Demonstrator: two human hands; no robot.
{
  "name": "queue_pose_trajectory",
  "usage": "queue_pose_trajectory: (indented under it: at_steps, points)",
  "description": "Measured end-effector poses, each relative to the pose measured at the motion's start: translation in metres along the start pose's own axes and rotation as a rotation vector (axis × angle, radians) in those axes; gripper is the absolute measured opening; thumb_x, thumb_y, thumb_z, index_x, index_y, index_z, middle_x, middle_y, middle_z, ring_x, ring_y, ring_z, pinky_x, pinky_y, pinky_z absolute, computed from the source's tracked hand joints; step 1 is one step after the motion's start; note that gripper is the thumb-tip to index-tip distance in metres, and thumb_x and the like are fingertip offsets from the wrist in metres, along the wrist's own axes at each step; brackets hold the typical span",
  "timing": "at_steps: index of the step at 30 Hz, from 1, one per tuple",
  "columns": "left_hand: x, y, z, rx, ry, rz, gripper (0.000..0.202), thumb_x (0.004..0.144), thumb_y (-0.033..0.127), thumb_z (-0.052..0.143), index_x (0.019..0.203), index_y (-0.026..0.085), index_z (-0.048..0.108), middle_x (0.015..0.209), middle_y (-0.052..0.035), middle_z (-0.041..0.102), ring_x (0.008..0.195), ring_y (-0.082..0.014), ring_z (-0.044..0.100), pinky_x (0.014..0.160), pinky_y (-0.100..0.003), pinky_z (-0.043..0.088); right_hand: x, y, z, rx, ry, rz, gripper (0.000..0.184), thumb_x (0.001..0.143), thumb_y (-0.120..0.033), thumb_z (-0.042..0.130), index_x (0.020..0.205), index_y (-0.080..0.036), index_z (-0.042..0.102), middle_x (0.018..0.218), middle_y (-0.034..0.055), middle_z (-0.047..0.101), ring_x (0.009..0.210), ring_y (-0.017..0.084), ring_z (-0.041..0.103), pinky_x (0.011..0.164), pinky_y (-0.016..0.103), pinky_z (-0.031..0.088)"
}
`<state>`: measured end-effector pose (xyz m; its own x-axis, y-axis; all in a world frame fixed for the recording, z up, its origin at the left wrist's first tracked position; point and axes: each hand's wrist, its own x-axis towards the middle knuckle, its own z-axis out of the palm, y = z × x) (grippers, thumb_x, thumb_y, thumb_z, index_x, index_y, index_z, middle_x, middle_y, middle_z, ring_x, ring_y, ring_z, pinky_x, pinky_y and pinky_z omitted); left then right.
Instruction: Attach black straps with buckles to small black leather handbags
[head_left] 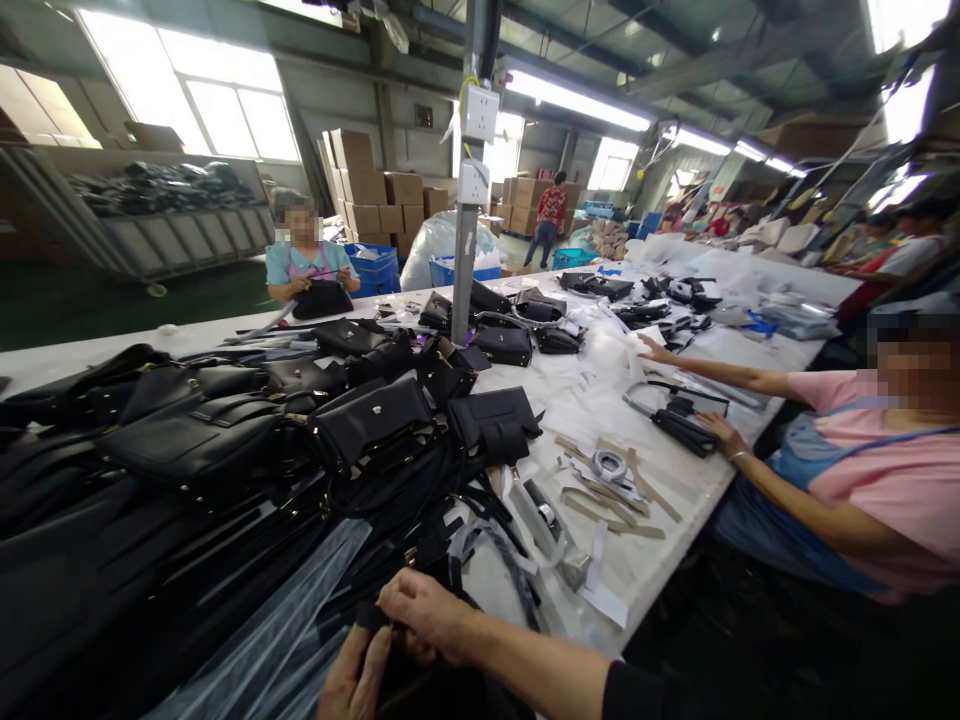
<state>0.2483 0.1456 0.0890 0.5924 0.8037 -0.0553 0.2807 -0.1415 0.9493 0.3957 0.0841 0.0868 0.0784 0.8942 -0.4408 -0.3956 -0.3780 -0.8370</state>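
At the bottom of the head view, my right hand (431, 612) has its thumb and fingers pinched together on a black handbag (442, 690). My left hand (358, 672) grips the same bag from the lower left, fingers bent round a dark edge. The bag's lower part is in shadow, so its details are hard to make out. A small gold-coloured buckle (409, 558) shows just above my right hand. Clear plastic film (292, 610) lies over black straps to the left. Wrapped straps (495, 560) lie beyond my right forearm.
Many black bags (375, 420) are heaped across the white table (675, 540). A tape dispenser (547, 520) and brown strips (615, 500) lie right of centre. A metal post (465, 260) rises midway. A co-worker's hands (720, 432) touch a bag at right; another person (307, 260) sits opposite.
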Motion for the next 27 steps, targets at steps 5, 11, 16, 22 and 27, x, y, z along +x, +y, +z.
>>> queue_pose_trajectory:
  at_steps: [5,11,16,22,27]
  points:
    - [0.007,-0.008,0.001,0.005,-0.068,-0.041,0.041,0.075,0.057,0.060,0.090,0.023,0.074,0.080,-0.0037,0.074,0.091,-0.0281,0.070,0.083,-0.034,0.058,0.006,-0.002,0.008,-0.109,0.089,-0.106,0.075,0.068,-0.052,0.076,0.132,-0.023,0.049,0.102,0.0008,0.060,0.066,0.008,0.054,0.050,0.018,0.041]
    - [0.015,-0.010,0.010,0.027,-0.051,-0.108,0.046,0.071,0.055,0.060,0.097,0.018,0.070,0.087,-0.0066,0.075,0.095,-0.0307,0.069,0.088,-0.038,0.055,0.008,-0.010,0.016,-0.508,0.158,-0.389,0.039,0.081,-0.047,0.064,0.109,-0.021,0.070,0.110,0.0066,0.064,0.106,0.021,0.059,0.097,0.034,0.043]
    - [0.012,0.024,0.010,-0.010,-0.241,-0.322,0.052,0.076,0.053,0.059,0.110,0.014,0.065,0.056,0.0007,0.063,0.047,-0.0176,0.059,0.047,-0.026,0.046,-0.001,-0.025,0.017,-0.039,0.084,-0.268,0.053,0.088,-0.062,0.047,0.105,-0.018,0.070,0.111,0.0105,0.069,0.110,0.025,0.061,0.101,0.042,0.041]
    - [0.010,0.023,-0.002,-0.287,-0.507,-0.453,0.043,0.078,0.047,0.064,0.103,0.013,0.065,0.050,0.0049,0.055,0.039,-0.0066,0.047,0.041,-0.016,0.035,-0.009,-0.058,-0.001,0.487,-0.041,-0.246,0.042,0.091,-0.057,0.049,0.107,-0.024,0.068,0.119,0.0044,0.069,0.125,0.021,0.054,0.112,0.045,0.031]
    - [-0.002,0.023,-0.005,-0.307,-0.691,-0.500,0.038,0.077,0.044,0.067,0.102,0.014,0.065,0.048,0.0069,0.052,0.037,-0.0050,0.044,0.038,-0.015,0.032,-0.021,-0.105,-0.038,0.680,0.005,-0.500,0.031,0.094,-0.047,0.047,0.105,-0.028,0.068,0.116,-0.0009,0.070,0.124,0.018,0.055,0.111,0.047,0.036]
